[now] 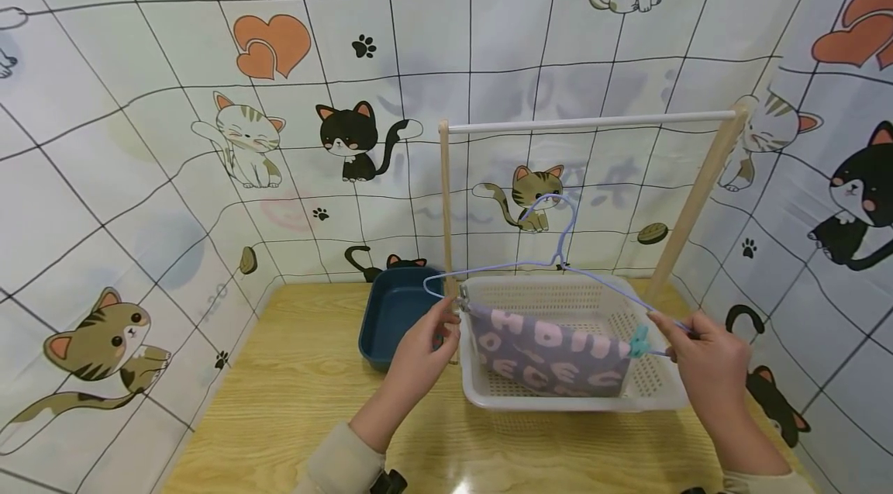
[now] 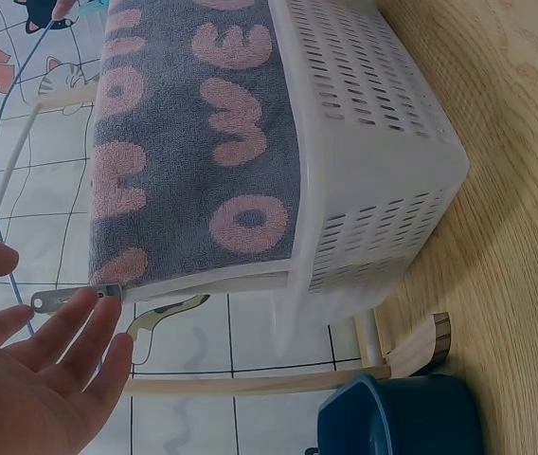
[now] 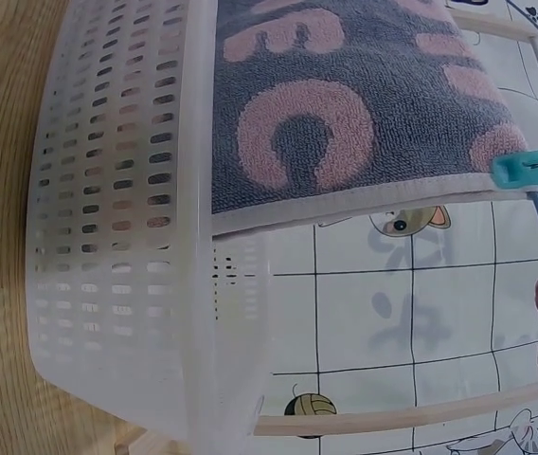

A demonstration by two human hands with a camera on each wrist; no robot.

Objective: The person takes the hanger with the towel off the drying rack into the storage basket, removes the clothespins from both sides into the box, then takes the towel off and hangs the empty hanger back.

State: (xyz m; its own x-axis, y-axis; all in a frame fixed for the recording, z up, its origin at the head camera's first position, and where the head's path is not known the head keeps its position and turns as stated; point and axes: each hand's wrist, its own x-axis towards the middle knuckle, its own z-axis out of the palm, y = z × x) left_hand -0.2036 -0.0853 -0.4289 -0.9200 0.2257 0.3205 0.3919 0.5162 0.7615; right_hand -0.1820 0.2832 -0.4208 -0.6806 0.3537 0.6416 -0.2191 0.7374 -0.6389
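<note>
A blue wire hanger [image 1: 560, 252] is held up over the white basket [image 1: 558, 404], with a folded grey towel [image 1: 551, 354] bearing pink letters hanging from its lower bar. My right hand [image 1: 711, 358] pinches the hanger near its right corner, next to a teal clothespin [image 1: 638, 342] clipped on the towel's edge. At the other end, a metal clip [image 2: 65, 297] grips the towel's left top corner. My left hand [image 1: 422, 347] touches that clip with its fingertips; in the left wrist view the fingers are fairly straight and the thumb stands apart.
A wooden rack with a white top rod [image 1: 593, 122] stands behind the basket. To the basket's left is a dark blue bin [image 1: 373, 331]. All stand on a wood-grain table [image 1: 293, 393] before a cat-print wall covering [image 1: 418, 29].
</note>
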